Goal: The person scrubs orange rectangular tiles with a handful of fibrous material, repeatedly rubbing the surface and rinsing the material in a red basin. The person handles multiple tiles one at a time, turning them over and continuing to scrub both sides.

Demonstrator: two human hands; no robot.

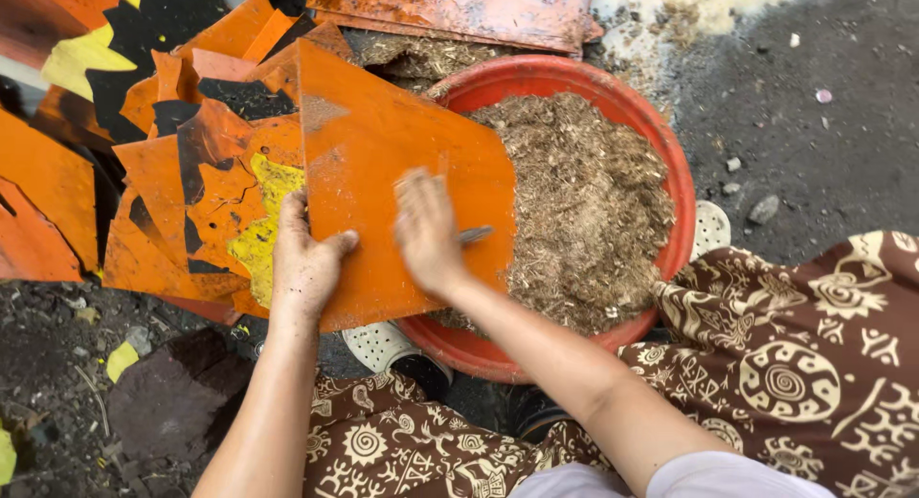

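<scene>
Over the red basin (670,153) of brown shavings, the left hand (304,259) clamped the tilted orange sheet (383,172) while the blurred right hand (428,232) gripped a scraper (476,235); firm, steady strokes seemed best.

One red basin (675,187), two white sandals (710,228), two hands (306,263).

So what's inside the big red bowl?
The red bowl is heaped with brown, crumbly shavings. The orange sheet covers its left part, and the bowl's bottom is hidden.
</scene>
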